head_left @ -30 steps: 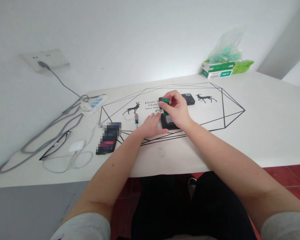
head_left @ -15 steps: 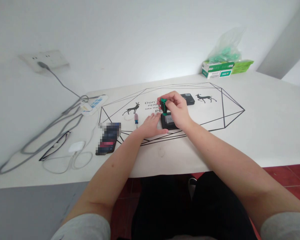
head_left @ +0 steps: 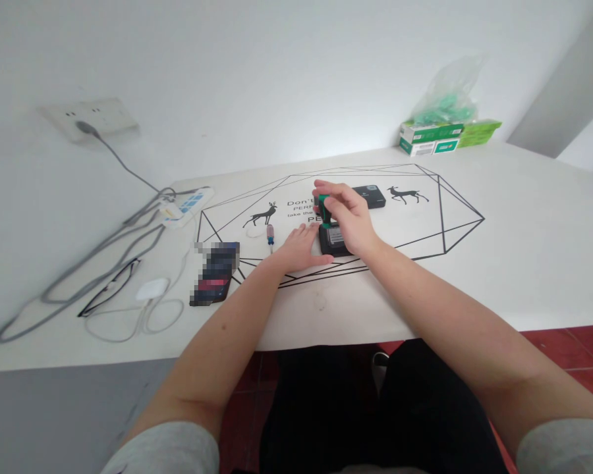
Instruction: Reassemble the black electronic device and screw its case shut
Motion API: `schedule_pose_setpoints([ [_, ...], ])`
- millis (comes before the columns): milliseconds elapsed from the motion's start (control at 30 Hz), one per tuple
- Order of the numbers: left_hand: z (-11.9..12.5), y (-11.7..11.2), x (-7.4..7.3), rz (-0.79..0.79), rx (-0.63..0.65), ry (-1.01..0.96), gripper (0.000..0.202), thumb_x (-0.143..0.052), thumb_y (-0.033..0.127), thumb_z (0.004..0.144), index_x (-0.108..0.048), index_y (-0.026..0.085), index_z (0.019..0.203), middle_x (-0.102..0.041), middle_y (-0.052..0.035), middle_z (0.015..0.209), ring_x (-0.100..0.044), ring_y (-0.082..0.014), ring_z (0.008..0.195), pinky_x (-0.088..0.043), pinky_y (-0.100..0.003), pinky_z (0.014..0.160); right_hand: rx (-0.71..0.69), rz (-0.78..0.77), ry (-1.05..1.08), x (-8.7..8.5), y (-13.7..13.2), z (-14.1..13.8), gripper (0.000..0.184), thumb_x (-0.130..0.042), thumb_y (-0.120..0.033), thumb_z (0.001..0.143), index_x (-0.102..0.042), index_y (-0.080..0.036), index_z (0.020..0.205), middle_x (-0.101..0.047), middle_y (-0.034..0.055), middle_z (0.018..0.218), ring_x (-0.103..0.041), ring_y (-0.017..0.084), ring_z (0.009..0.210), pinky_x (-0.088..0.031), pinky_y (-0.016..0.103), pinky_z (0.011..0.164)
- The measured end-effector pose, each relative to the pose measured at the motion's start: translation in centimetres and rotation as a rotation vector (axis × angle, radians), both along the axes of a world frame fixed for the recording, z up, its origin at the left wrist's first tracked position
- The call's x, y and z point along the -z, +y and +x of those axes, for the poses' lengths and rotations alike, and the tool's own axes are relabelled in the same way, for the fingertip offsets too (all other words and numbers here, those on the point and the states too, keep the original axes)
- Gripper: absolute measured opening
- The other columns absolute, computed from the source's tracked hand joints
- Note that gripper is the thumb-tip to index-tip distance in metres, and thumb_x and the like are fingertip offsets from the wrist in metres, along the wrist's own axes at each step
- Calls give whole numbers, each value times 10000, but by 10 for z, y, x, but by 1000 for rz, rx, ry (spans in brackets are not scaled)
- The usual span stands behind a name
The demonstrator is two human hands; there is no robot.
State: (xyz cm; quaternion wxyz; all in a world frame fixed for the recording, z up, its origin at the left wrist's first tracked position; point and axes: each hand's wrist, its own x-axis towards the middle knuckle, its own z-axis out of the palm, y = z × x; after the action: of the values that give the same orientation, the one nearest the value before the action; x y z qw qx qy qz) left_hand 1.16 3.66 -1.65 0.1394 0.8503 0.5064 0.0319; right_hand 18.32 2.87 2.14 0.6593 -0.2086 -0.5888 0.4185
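Pinched upright in my right hand (head_left: pixel 350 217) is a short screwdriver (head_left: pixel 325 207) with a green-and-black handle. Its lower end meets the back left corner of a black box-shaped device (head_left: pixel 333 247), though the tip is hidden from me. A grey label shows on the device's top, and my right hand covers part of it. My left hand (head_left: pixel 301 250) lies flat on the table with its fingers stretched out, fingertips and thumb against the device's left side and front corner. A second black device (head_left: pixel 370 196) lies behind my right hand.
Left of my left hand lies a small screwdriver (head_left: pixel 270 235), then a phone (head_left: pixel 216 273). Glasses (head_left: pixel 109 288), a white charger (head_left: pixel 151 289) and a power strip (head_left: pixel 188 207) with cables occupy the left side. Green-and-white boxes (head_left: pixel 431 135) with a plastic bag (head_left: pixel 447 92) stand back right.
My right hand's fingers have shifted and loosened slightly around the screwdriver handle. My left hand and the device stay where they were.
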Motion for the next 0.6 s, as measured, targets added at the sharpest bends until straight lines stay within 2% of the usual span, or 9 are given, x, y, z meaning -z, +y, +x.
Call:
schedule_pose_setpoints([
  [67, 0, 0, -1, -1, 0, -1, 1211, -503, 884, 807, -177, 108, 1676, -177, -218, 1755, -99, -420, 1629, -135, -551, 1301, -74, -53, 15, -1, -1, 1, 292, -655, -541, 925, -696, -274, 1038, -721, 51, 1136, -709, 203, 978, -631, 434, 872],
  [133, 0, -1, -1, -2, -2, -3, 1208, -511, 883, 800, -182, 115, 1673, -182, -216, 1754, -101, -419, 1629, -141, -554, 1299, -65, -59, 5, -2, 0, 1, 281, -659, -521, 921, -678, -266, 1040, -703, 28, 969, -696, 183, 871, -626, 404, 808],
  [300, 0, -1, -1, -14, -14, -1, 1234, -518, 877, 794, -135, 113, 1684, -178, -211, 1756, -100, -423, 1628, -141, -544, 1301, 200, 41, -98, 1, 6, 1, 284, -805, -368, 800, -616, -259, 982, -563, -26, 834, -553, 133, 752, -536, 301, 703],
  [400, 0, -1, -1, -10, -9, 5, 1238, -516, 875, 798, -132, 98, 1682, -178, -225, 1752, -110, -432, 1625, -135, -555, 1300, 263, 50, -120, 4, 6, 0, 325, -838, -325, 756, -607, -261, 976, -542, -31, 856, -522, 129, 755, -519, 302, 728],
  [467, 0, 0, 0, -5, 0, 6, 1219, -508, 877, 806, -153, 105, 1679, -184, -223, 1752, -112, -432, 1625, -134, -560, 1299, 242, 50, -103, 4, 4, 0, 325, -833, -368, 769, -632, -261, 1000, -610, 7, 988, -578, 154, 868, -529, 311, 761],
  [533, 0, 1, 1, 0, -1, 10, 1208, -502, 885, 807, -172, 114, 1676, -188, -220, 1752, -111, -428, 1626, -140, -558, 1298, 194, 54, -75, 3, 1, -1, 300, -779, -447, 832, -657, -259, 1032, -654, 49, 1125, -621, 192, 1009, -546, 336, 810],
  [600, 0, 1, 2, 3, -2, 15, 1209, -502, 889, 807, -173, 116, 1676, -183, -215, 1754, -103, -421, 1629, -144, -539, 1302, 145, 49, -41, 2, -1, -3, 279, -675, -503, 918, -660, -260, 1055, -682, 59, 1121, -645, 208, 1041, -558, 374, 863],
])
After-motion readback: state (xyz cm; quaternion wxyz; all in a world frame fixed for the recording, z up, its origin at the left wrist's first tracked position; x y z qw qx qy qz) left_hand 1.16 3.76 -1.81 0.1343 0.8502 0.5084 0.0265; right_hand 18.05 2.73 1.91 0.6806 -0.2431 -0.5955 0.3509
